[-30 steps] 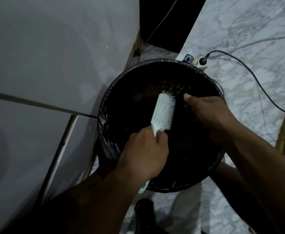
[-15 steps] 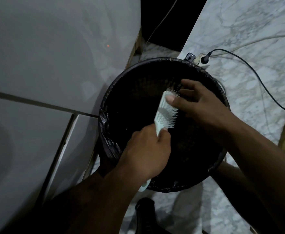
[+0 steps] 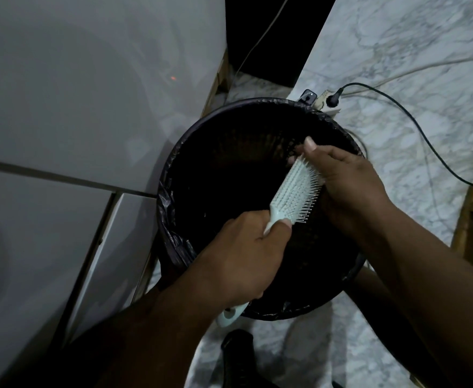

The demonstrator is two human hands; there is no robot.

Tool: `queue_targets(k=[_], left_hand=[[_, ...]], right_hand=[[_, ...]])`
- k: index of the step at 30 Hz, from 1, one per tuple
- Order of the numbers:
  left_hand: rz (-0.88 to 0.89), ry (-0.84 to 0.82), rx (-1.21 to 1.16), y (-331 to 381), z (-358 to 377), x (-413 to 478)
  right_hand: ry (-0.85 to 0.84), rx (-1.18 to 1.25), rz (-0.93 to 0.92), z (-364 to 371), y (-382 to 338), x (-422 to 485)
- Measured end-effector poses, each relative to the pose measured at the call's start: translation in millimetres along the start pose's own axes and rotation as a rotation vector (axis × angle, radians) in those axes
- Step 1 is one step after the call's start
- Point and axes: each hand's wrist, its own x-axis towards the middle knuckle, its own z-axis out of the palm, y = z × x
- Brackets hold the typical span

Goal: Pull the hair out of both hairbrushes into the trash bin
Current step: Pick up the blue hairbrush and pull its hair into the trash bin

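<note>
Trash bin (image 3: 173, 219) stood lined in black below both hands, so loosened hair would fall inside | left hand (image 3: 243, 253) was clamped round the handle of the pale hairbrush (image 3: 294, 191), tilting its bristles up over the bin | right hand (image 3: 347, 183) cupped the brush head, fingers curled against the bristles; whether they pinched hair could not be told | second brush not seen

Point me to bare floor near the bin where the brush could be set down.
Bare marble floor right of the trash bin, beyond the black cable. Smaller patch below the bin near a dark object. Crowded at the bin's top rim by the power strip.
</note>
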Motion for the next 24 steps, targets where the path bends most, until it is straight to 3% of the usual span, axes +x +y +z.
queue_targets(k=[3,5,8,11,13,16,24], left_hand=[[-0.008,-0.013,-0.009,1.4,-4.1,0.1],[-0.039,0.009,-0.043,1.7,-6.2,0.7],[-0.072,0.068,-0.018,-0.3,-8.2,1.1],[-0.102,0.091,-0.007,-3.3,-8.5,2.3],[-0.125,0.093,-0.005,-4.5,-8.6,4.0],[-0.141,0.057,-0.003,-5.0,-8.1,4.6],[-0.154,-0.047,-0.045,-2.0,-7.3,2.8]], right_hand=[[0.083,0.291,0.254,-3.0,0.8,5.6],[0.142,0.262,0.299,-6.0,1.0,6.9],[0.171,0.026,0.181,-2.7,1.3,6.2],[-0.045,-0.099,0.081,0.9,-2.9,1.6],[-0.183,-0.377,-0.033,3.1,-2.7,-4.9],[-0.192,-0.688,-0.241,4.6,3.4,-9.7],[0.036,-0.532,-0.363,-7.6,10.4,6.4]])
